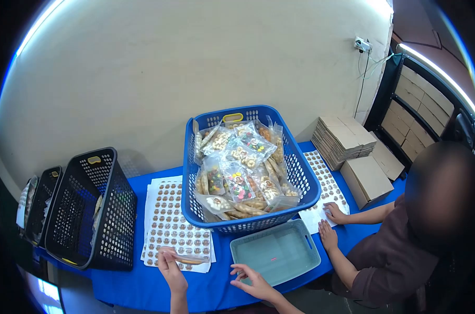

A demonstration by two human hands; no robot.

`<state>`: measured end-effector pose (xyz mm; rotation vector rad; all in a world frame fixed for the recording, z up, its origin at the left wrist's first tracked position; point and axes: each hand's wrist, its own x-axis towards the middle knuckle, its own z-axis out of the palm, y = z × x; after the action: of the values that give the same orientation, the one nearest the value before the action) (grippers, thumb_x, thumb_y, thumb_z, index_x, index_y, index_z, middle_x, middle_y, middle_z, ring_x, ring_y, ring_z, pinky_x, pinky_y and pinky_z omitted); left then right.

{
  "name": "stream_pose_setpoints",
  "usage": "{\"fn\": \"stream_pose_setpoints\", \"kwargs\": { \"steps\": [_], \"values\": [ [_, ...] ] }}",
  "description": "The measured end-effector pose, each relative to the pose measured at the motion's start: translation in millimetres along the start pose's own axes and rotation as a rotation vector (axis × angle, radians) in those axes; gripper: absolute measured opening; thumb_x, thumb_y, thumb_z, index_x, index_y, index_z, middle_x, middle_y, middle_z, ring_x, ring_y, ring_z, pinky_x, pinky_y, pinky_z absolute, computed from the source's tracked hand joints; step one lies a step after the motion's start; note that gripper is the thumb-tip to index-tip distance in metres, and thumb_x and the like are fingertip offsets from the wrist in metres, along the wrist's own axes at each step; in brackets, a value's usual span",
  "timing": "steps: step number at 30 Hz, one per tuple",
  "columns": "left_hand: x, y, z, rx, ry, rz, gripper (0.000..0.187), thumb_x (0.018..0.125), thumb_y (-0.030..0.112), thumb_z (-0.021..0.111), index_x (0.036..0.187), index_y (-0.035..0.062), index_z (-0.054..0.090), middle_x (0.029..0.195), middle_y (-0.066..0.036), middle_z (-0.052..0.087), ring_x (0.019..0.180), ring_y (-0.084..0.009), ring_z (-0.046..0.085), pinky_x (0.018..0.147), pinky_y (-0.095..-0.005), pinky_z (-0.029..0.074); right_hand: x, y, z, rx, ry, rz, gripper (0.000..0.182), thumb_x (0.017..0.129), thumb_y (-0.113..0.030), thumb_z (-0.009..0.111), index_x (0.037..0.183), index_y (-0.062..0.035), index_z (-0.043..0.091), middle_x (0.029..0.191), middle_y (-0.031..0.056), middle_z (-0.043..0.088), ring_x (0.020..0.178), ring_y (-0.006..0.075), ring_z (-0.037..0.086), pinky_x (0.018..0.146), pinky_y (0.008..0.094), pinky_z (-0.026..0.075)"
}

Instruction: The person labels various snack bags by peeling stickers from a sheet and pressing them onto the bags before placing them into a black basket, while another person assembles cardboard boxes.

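At the bottom of the frame, left of centre, the person's left hand (171,272) pinches a small clear packet (191,259) with brownish contents between thumb and fingers. The packet is held over the lower end of a pile of sheets (164,214) printed with rows of round labels, on the blue-covered desk (138,287). The right hand (254,282), at the bottom centre, has its fingers spread and curved, holding nothing visible; it overlaps the near left edge of a grey-green tray (297,264), and whether it touches the tray cannot be told. A small pink piece (273,259) lies in the tray.

Behind the tray, in the middle of the frame, a blue basket (253,225) is heaped with clear bags (242,178) of mixed snacks. At the left stand a large dark basket (117,220) and a smaller one (38,225) beside it. Right of centre, a co-worker's two hands (329,236) rest at the lower end of another label sheet (326,183), near a cardboard box (365,180) and a stack of flattened cartons (342,138).
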<state>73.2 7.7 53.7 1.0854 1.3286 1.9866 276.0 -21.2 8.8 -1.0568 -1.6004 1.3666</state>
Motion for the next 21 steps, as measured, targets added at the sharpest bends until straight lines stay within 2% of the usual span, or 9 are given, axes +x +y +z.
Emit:
{"fn": "stream_pose_setpoints", "kwargs": {
  "steps": [5,7,10,13,15,16,19,20,21],
  "values": [
    [-15.6,4.0,10.5,-0.385,-0.275,-0.228,0.023,0.092,0.023,0.039,0.076,0.0064,0.042,0.072,-0.001,0.039,0.066,-0.0082,0.037,0.060,-0.0205,0.032,-1.7,-16.7,11.4,-0.080,0.127,-0.161,0.035,0.079,-0.011,0.059,0.112,-0.0023,0.050,0.099,0.0121,0.055,0.093,0.0209,0.054,0.080,0.0296,0.043],
    [-23.3,-2.8,14.0,-0.438,-0.406,-0.279,0.029,0.090,0.032,0.041,0.097,0.0034,0.044,0.088,-0.006,0.046,0.082,-0.0137,0.046,0.072,-0.0244,0.038,3.3,-16.7,2.5,-0.089,0.006,-0.287,0.031,0.079,-0.010,0.059,0.109,-0.0017,0.053,0.099,0.0134,0.056,0.093,0.0212,0.054,0.080,0.0298,0.042],
    [-28.2,-7.4,30.7,-0.318,-0.307,-0.213,0.062,0.085,0.038,0.050,0.128,0.0030,0.021,0.117,-0.012,0.038,0.109,-0.0235,0.041,0.091,-0.0321,0.034,5.7,-9.4,-6.4,-0.062,0.148,-0.216,0.028,0.079,-0.008,0.057,0.106,-0.0011,0.055,0.098,0.0128,0.056,0.092,0.0224,0.055,0.080,0.0304,0.042],
    [-47.9,-11.9,28.8,0.083,-0.581,-0.073,0.095,0.079,0.038,0.059,0.133,0.0064,-0.012,0.134,-0.014,0.016,0.123,-0.0274,0.026,0.100,-0.0358,0.022,8.8,-20.5,-7.1,-0.203,0.419,-0.268,0.025,0.080,-0.007,0.056,0.104,-0.0006,0.057,0.096,0.0117,0.056,0.091,0.0225,0.054,0.079,0.0301,0.043],
    [-68.8,-29.8,36.7,-0.138,-0.753,-0.146,0.103,0.075,0.032,0.066,0.132,0.0082,-0.018,0.137,-0.011,0.010,0.122,-0.0237,0.028,0.096,-0.0337,0.029,7.8,-23.7,0.8,-0.362,0.366,-0.353,0.028,0.077,-0.009,0.059,0.104,-0.0023,0.057,0.099,0.0122,0.054,0.091,0.0242,0.054,0.079,0.0311,0.043],
    [-79.3,-28.5,35.3,-0.185,-0.646,-0.228,0.080,0.082,0.026,0.058,0.135,0.0051,0.000,0.135,-0.013,0.023,0.117,-0.0209,0.036,0.091,-0.0309,0.036,5.6,-26.4,4.4,-0.441,0.337,-0.390,0.030,0.076,-0.010,0.061,0.105,-0.0031,0.056,0.100,0.0125,0.052,0.091,0.0250,0.054,0.079,0.0316,0.043],
    [-52.5,-19.2,23.6,-0.235,-0.432,-0.586,0.050,0.089,0.021,0.047,0.129,0.0016,0.024,0.122,-0.014,0.043,0.109,-0.0190,0.046,0.087,-0.0288,0.041,-4.5,-48.0,8.4,-0.168,0.117,-0.262,0.033,0.073,-0.012,0.065,0.104,-0.0046,0.057,0.102,0.0111,0.050,0.088,0.0228,0.054,0.078,0.0300,0.043],
    [-48.3,-20.2,21.4,-0.168,-0.416,-0.432,0.036,0.093,0.022,0.032,0.119,-0.0035,0.038,0.108,-0.016,0.054,0.097,-0.0211,0.054,0.082,-0.0319,0.046,1.3,-16.5,5.0,-0.241,-0.036,-0.367,0.038,0.071,-0.013,0.067,0.107,-0.0038,0.055,0.104,0.0100,0.047,0.087,0.0196,0.054,0.075,0.0285,0.044],
    [-45.1,-14.1,16.6,-0.185,-0.443,-0.455,0.038,0.093,0.024,0.032,0.119,-0.0038,0.037,0.109,-0.017,0.054,0.097,-0.0221,0.055,0.082,-0.0328,0.046,1.0,-13.0,2.2,-0.145,0.015,-0.277,0.042,0.071,-0.012,0.068,0.110,-0.0032,0.052,0.103,0.0091,0.048,0.088,0.0185,0.053,0.076,0.0282,0.043]
  ]
}}
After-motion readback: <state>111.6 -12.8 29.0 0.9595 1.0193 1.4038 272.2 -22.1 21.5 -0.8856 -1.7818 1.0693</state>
